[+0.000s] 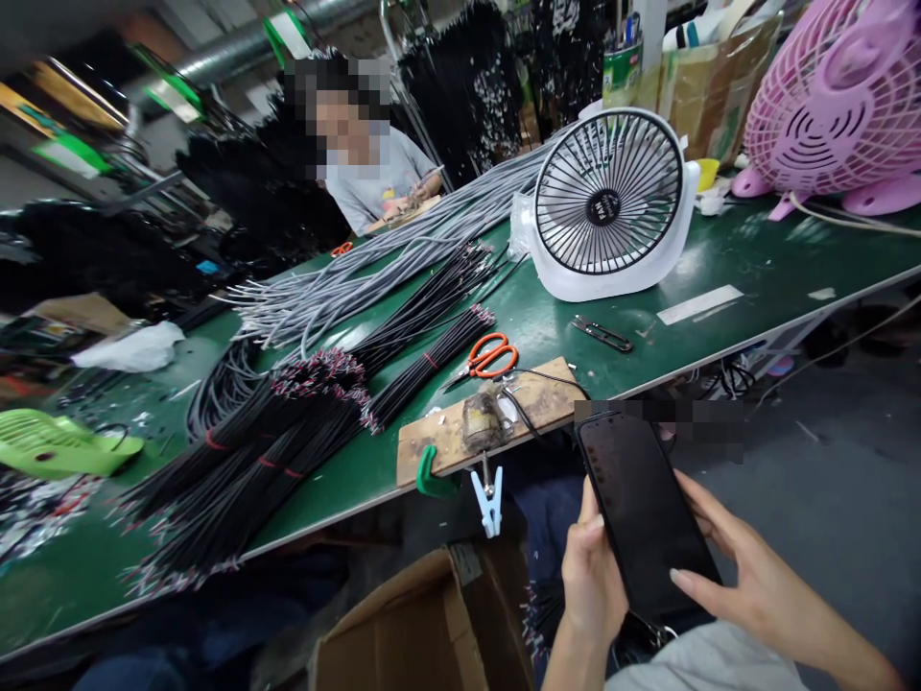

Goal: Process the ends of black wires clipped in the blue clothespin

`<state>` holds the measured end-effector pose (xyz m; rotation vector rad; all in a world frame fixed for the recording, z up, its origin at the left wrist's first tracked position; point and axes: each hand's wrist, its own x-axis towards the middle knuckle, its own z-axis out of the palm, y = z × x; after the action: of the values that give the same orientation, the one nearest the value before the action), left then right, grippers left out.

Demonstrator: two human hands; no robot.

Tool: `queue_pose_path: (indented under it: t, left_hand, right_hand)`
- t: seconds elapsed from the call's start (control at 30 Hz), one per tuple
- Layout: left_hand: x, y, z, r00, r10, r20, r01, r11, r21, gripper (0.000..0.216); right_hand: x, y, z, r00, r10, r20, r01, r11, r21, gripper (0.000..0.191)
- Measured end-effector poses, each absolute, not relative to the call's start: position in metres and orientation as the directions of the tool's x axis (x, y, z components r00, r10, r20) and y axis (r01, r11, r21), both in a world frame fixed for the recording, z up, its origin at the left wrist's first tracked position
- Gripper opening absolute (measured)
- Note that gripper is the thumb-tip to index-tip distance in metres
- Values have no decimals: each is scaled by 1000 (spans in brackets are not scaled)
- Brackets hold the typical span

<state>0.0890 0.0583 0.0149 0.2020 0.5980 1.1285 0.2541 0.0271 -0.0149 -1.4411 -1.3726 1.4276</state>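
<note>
A black smartphone (644, 518) with a dark screen is held up over my lap, right of the green table. My left hand (594, 566) is closed around its left edge, the thumb lying along the side. On the opposite edge, my right hand (741, 557) grips the phone too, its thumb over the lower part of the screen. Nearest on the table is a stained wooden board (421, 443) with a brown lump fixed on it, a green clamp (432, 472) and a light blue clothespin (487, 501) at its front edge. Orange-handled scissors (493, 355) lie just behind the board.
Bundles of black cables (251, 461) and long grey cables (403, 254) cover the table's left and middle. A white fan (604, 206) and a pink fan (827, 115) stand on the right. Thread snips (602, 333) lie before them. Below is a cardboard box (403, 624). A person (374, 168) sits opposite.
</note>
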Motion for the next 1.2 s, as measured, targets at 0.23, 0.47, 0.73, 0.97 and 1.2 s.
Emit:
queue_pose_path:
  t: [0.23,0.47,0.73,0.97,1.2]
  left_hand:
    - [88,58,11,298,894,-336,-779,431,456,52]
    - [88,56,3,265,894,-362,-708,435,556,74]
    - [85,57,0,305,911,-277,-617,411,671,91]
    - [86,55,-2,286,920,-268,-629,391,672,74]
    - [86,55,-6,261,901,-346,-633,430,644,68]
  right_hand:
    - [254,28,-22,-139,957,-255,200,-226,-953,77]
    - [254,27,-17,-157,939,-307,83,-297,-951,78]
    - [252,27,-13,-179,929,-324,-109,-346,-932,79]
    - [251,25,-14,-172,925,-338,-129,-361,-924,83]
    - [258,25,-19,-189,942,-278,-78,-296,-952,76]
